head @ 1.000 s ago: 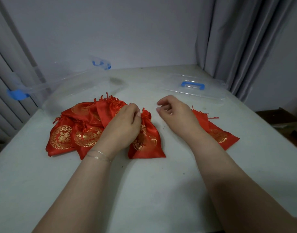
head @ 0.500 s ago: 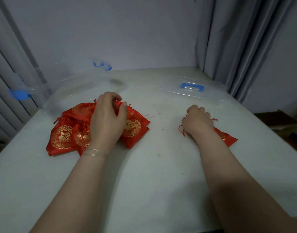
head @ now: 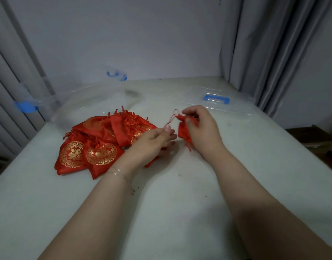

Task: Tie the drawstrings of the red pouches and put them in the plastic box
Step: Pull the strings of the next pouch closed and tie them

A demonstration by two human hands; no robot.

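So we've got one red pouch (head: pixel 184 132) up off the surface (head: pixel 180 184), just right of the pile of red pouches (head: pixel 105 141), and we'll use that pile as our landmark. The right hand (head: pixel 201 130) has its grip clamped round the pouch's gathered neck, thumb across the front. The left hand (head: pixel 154 141) sits over the pile's right edge with its grip pinched on the drawstring (head: pixel 171 119), which runs up in a thin loop to the pouch's top. The two hands are near each other but not touching. The plastic box (head: pixel 82 102) is behind the pile and a bit left, clear-walled with blue latches, its near wall just beyond the pile's back edge. The lid (head: pixel 223 102) with the blue handle lies flat behind and well right of the pile, close to the surface's right edge and the curtain (head: pixel 274 53). In front of the pile there's a wide bare stretch of surface toward us, crossed only by our forearms. Left of the pile the surface edge is fairly close.
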